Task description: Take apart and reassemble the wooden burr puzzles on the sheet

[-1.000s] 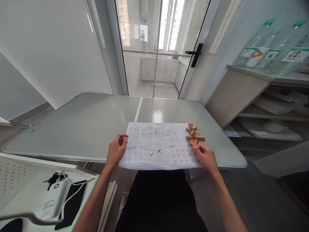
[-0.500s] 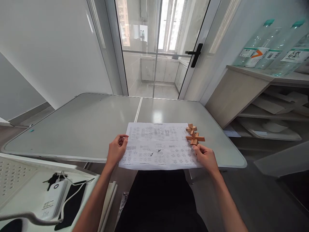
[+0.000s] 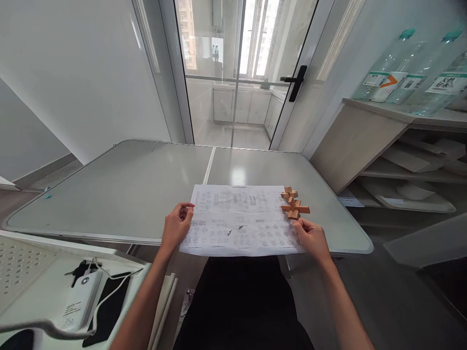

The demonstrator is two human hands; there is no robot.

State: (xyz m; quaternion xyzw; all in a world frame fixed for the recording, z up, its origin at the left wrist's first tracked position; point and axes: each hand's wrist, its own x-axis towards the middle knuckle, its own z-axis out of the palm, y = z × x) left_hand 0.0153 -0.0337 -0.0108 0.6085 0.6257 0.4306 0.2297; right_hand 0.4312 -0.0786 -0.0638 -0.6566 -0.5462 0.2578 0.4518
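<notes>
A creased white instruction sheet [image 3: 248, 236], printed with rows of small diagrams, lies on the near part of the table and hangs a little past its front edge. At the sheet's left edge my left hand [image 3: 177, 226] is closed, thumb and fingers pinching the paper. My right hand [image 3: 311, 236] pinches the right edge, its fingertips just below a cross-shaped wooden interlocking puzzle [image 3: 295, 209]. Whether those fingertips touch the wood I cannot tell. A smaller wooden puzzle [image 3: 289, 193] sits right behind, also over the sheet's right margin.
The grey folding table [image 3: 156, 180] has a seam down its middle. At lower left, a white tray [image 3: 32, 287] holds a power bank [image 3: 80, 301], keys and a cable. A shelf unit [image 3: 375, 141] with plastic bottles [image 3: 397, 70] stands right. Beyond the table is a glass door [image 3: 204, 107].
</notes>
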